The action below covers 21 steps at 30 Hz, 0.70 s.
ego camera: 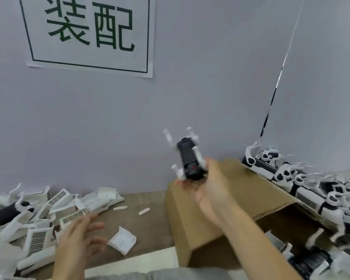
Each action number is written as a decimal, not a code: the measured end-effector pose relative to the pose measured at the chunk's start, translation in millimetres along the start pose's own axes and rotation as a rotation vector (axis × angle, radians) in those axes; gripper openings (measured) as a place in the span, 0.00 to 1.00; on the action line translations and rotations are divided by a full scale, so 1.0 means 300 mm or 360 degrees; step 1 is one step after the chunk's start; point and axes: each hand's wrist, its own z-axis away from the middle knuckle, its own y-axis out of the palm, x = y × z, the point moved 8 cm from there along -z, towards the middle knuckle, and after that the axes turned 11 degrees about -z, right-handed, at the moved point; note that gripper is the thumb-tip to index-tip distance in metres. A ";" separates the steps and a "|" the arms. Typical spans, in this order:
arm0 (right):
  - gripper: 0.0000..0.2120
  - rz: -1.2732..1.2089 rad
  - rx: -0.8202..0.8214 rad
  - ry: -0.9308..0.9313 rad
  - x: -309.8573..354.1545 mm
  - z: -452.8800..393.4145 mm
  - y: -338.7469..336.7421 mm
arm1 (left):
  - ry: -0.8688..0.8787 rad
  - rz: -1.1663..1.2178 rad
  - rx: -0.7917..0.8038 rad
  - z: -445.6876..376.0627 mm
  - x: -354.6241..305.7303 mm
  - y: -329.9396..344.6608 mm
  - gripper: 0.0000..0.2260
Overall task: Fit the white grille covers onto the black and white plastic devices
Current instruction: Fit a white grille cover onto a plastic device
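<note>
Grey wall point(190, 87) fills the far side; a white paper sign point(89, 33) with green characters is stuck to it, upper left.

Brown worktable point(150, 203) runs below the wall. On its right side, an open cardboard box point(240, 199), flaps spread. What lies inside the box is not clear from this angle. On and past its far-right flap, a heap of black and white devices point(301, 182), white arms sticking out, reaching to the right edge.

Left side of the table: a loose pile of white grille covers point(38, 225), slatted faces showing on several. One lone cover point(122, 242) lies apart, near centre. Two small white scraps point(144, 211) farther back.

Right hand point(208, 190) raised over the box's far-left corner, fingers grasping the lower end of one black and white device point(189, 158), held roughly upright, blurred.

Left hand point(83, 237) low, near the pile's edge, fingers spread and released, holding nothing.
</note>
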 end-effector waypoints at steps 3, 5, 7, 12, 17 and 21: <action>0.11 -0.0153 -0.0122 -0.0319 0.235 -0.067 -0.027 | 0.0005 -0.0115 0.0017 -0.007 0.008 0.007 0.08; 0.16 -0.0321 -0.0216 -0.0491 0.374 -0.106 -0.075 | 0.0001 -0.0167 -0.0008 -0.013 0.014 0.002 0.08; 0.26 -0.0455 -0.0321 -0.0534 0.460 -0.118 -0.133 | -0.0005 -0.0201 -0.0026 -0.018 0.017 -0.004 0.08; 0.24 0.0015 -0.0292 -0.0488 0.419 -0.092 -0.142 | -0.0049 -0.0272 -0.0081 -0.015 0.039 -0.006 0.07; 0.12 0.0958 0.0016 -0.0351 0.127 -0.020 0.008 | -0.0169 -0.0435 0.0003 -0.003 0.078 0.026 0.08; 0.10 0.1846 0.0869 0.0061 -0.310 0.078 0.223 | -0.0161 -0.0568 0.0006 -0.002 0.074 0.003 0.09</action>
